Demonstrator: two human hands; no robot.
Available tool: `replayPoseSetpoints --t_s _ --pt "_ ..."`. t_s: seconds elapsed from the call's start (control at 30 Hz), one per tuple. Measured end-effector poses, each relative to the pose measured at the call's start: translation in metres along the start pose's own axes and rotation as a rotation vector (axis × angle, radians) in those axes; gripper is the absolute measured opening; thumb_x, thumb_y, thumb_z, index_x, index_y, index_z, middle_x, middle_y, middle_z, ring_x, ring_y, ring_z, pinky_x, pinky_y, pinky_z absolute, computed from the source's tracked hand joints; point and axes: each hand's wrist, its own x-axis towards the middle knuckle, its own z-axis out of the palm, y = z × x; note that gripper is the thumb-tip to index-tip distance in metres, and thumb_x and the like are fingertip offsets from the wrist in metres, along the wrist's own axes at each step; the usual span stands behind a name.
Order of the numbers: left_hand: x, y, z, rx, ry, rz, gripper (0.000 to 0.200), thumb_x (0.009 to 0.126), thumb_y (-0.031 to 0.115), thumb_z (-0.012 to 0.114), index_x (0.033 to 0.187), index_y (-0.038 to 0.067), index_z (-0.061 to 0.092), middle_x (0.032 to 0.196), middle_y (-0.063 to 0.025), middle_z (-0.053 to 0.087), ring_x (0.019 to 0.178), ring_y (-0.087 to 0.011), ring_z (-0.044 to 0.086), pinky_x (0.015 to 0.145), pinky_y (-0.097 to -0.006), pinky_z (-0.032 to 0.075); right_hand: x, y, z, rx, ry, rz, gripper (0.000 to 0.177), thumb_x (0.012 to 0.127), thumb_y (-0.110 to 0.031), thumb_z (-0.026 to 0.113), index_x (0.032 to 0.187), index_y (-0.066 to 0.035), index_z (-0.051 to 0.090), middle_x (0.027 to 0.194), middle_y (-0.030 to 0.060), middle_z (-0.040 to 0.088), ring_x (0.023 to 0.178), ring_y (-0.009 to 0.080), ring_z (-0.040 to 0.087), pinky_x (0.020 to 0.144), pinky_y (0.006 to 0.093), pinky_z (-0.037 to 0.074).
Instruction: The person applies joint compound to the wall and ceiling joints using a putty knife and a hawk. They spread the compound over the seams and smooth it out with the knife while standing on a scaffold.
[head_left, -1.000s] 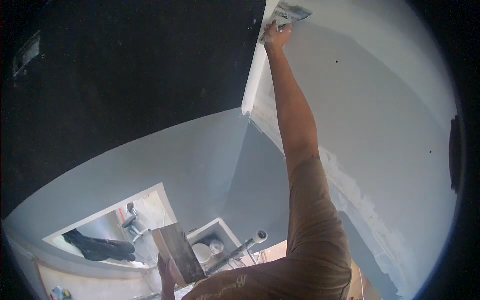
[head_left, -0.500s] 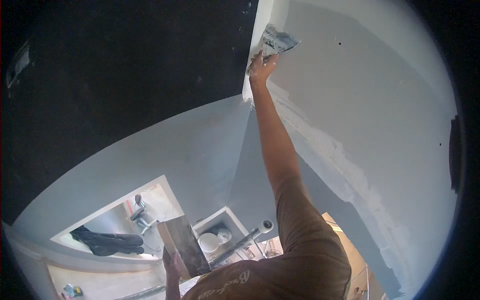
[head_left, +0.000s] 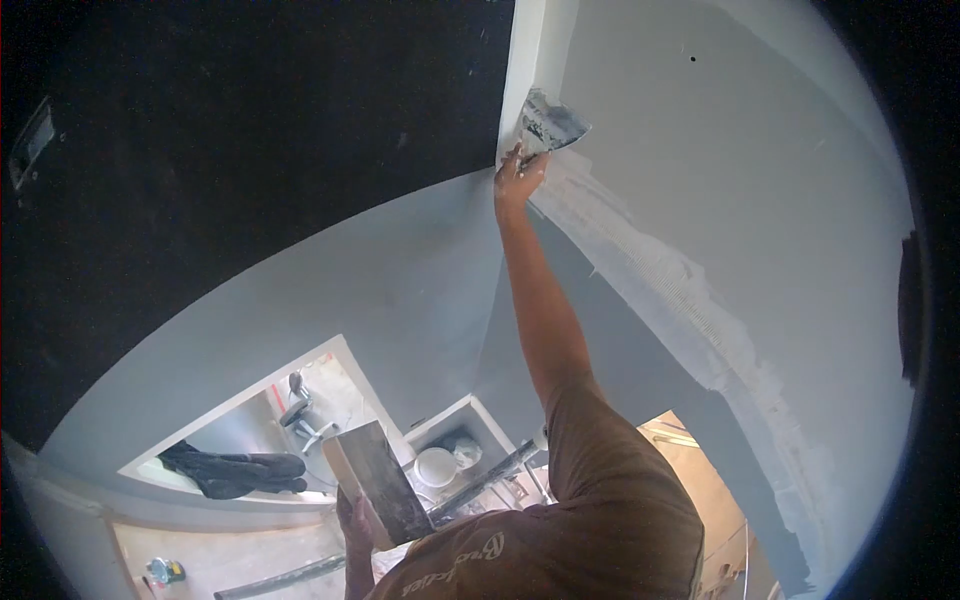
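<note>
Dark cloth (head_left: 235, 472), a white bucket (head_left: 435, 467) and a pole (head_left: 485, 482) show around the mud pan (head_left: 385, 480), which my left hand (head_left: 355, 515) grips; lettering on my brown shirt (head_left: 600, 475) starts "Br", the rest unclear. My right hand (head_left: 520, 182), closed round the wide knife (head_left: 556, 122), is lower along the white strip (head_left: 523, 60) than before.

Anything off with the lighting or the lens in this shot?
Head view: dark, rounded corners and a bowed edge on the black surface, probably wide-lens distortion; that surface is underexposed, with speckled noise; the room beyond the white-framed opening looks bright and washed out; the blade in the right hand looks slightly soft.
</note>
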Motion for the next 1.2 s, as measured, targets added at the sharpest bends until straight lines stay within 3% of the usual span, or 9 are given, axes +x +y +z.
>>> replayPoseSetpoints --t_s 0.2,0.4,0.57,0.7,0.77,0.9,0.97,1.07,1.2 --pt "0.006 0.013 0.020 0.038 0.047 0.117 0.038 0.099 0.017 0.053 0.134 0.004 0.051 0.098 -0.0026 0.056 0.086 -0.0122 0.055 0.073 -0.0294 0.047 0.012 0.007 -0.007 -0.107 0.032 0.068 0.017 0.097 -0.009 0.057 0.107 -0.001 0.046 0.081 0.0037 0.054 0.063 0.0087 0.049 0.052 0.0237 0.042" --pt "0.000 0.070 0.041 -0.121 0.018 -0.040 0.038 0.098 0.012 0.053 0.135 0.005 0.051 0.100 -0.0011 0.056 0.086 -0.0094 0.055 0.071 -0.0259 0.046 0.029 0.011 -0.003 -0.255 0.024 -0.165 0.021 0.100 -0.014 0.059 0.106 0.002 0.048 0.091 0.0091 0.057 0.076 0.0121 0.052 0.067 0.0256 0.044" --pt "-0.004 0.097 0.045 -0.022 0.044 -0.020 0.036 0.099 0.015 0.055 0.134 0.006 0.051 0.099 0.0002 0.055 0.086 -0.0083 0.053 0.071 -0.0250 0.045 0.029 -0.005 0.001 -0.024 0.023 0.253 0.022 0.102 -0.015 0.055 0.115 0.001 0.045 0.096 0.0065 0.057 0.084 0.0118 0.054 0.070 0.0268 0.048" --pt "-0.001 0.100 0.043 -0.096 0.051 0.030 0.035 0.099 0.016 0.055 0.132 0.005 0.052 0.099 0.0001 0.055 0.087 -0.0096 0.052 0.073 -0.0265 0.045 0.036 0.008 0.001 0.186 0.055 0.255 0.024 0.100 -0.019 0.057 0.111 0.000 0.048 0.085 0.0055 0.057 0.072 0.0102 0.054 0.061 0.0266 0.046" --pt "-0.004 0.137 0.047 0.035 0.020 -0.047 0.034 0.099 0.016 0.055 0.130 0.004 0.052 0.101 -0.0016 0.055 0.090 -0.0119 0.052 0.077 -0.0288 0.045 0.039 0.007 0.003 -0.107 0.086 0.098 0.023 0.100 -0.019 0.056 0.109 0.001 0.048 0.087 0.0064 0.056 0.075 0.0133 0.054 0.065 0.0299 0.047" --pt "-0.005 0.154 0.037 0.031 0.020 0.004 0.032 0.099 0.016 0.055 0.128 0.003 0.052 0.099 -0.0028 0.054 0.091 -0.0136 0.052 0.079 -0.0302 0.045 0.042 0.013 0.001 -0.151 0.083 -0.033 0.021 0.100 -0.016 0.055 0.109 0.002 0.049 0.088 0.0077 0.055 0.080 0.0171 0.054 0.072 0.0337 0.047" --pt "-0.005 0.159 0.027 -0.005 -0.065 -0.074 0.048 0.098 0.013 0.058 0.142 0.000 0.046 0.131 -0.0087 0.056 0.120 -0.0204 0.052 0.103 -0.0349 0.041 0.040 0.001 0.000 -0.133 0.056 0.040 0.020 0.100 -0.014 0.055 0.110 0.003 0.049 0.089 0.0093 0.055 0.083 0.0198 0.054 0.076 0.0362 0.046" --pt "-0.001 0.155 0.028 0.038 -0.053 0.053 0.042 0.098 0.017 0.056 0.136 0.000 0.050 0.108 -0.0088 0.058 0.098 -0.0174 0.055 0.086 -0.0323 0.046 0.041 -0.028 0.000 -0.169 0.018 0.098 0.015 0.101 -0.012 0.054 0.105 0.001 0.049 0.089 0.0094 0.055 0.081 0.0170 0.053 0.072 0.0337 0.046" --pt "0.024 0.164 0.040 0.141 0.021 -0.089 0.047 0.101 0.023 0.055 0.141 -0.001 0.046 0.124 -0.0149 0.060 0.114 -0.0252 0.057 0.098 -0.0385 0.045 0.037 -0.092 -0.014 -0.168 -0.172 0.435 0.013 0.101 -0.014 0.054 0.107 -0.002 0.050 0.085 0.0062 0.055 0.075 0.0144 0.053 0.065 0.0297 0.045"
